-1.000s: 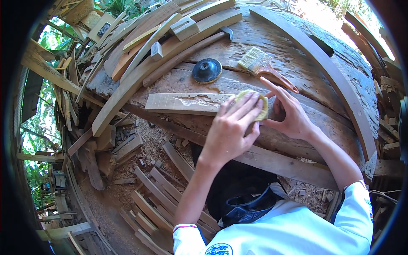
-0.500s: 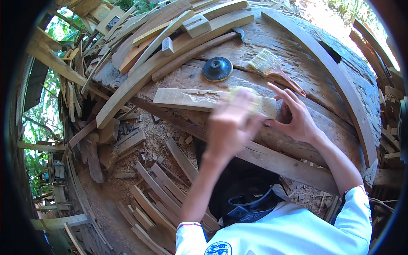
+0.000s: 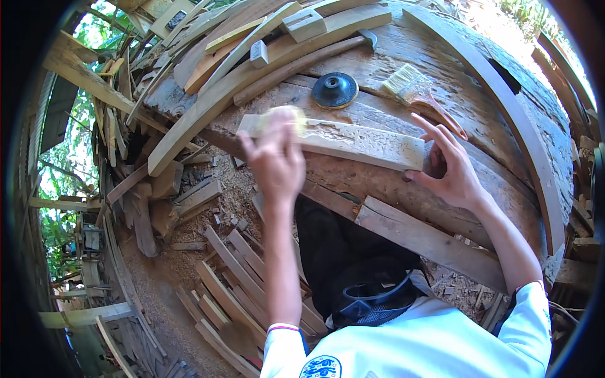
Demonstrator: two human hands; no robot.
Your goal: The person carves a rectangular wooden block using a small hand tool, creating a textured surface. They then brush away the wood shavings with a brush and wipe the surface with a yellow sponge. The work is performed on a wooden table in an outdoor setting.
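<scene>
One board (image 3: 362, 143) meets a yellow pad (image 3: 299, 119), held near its left end by your left grip (image 3: 276, 154), while your wide right grip (image 3: 450, 167) seemingly braces the board's right end against sliding.

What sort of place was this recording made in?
Most likely an open-air or open-sided woodworking spot: there's a rough timber bench with a pale board on it, curved wooden slats and wood chips on the ground, and greenery beyond.
</scene>
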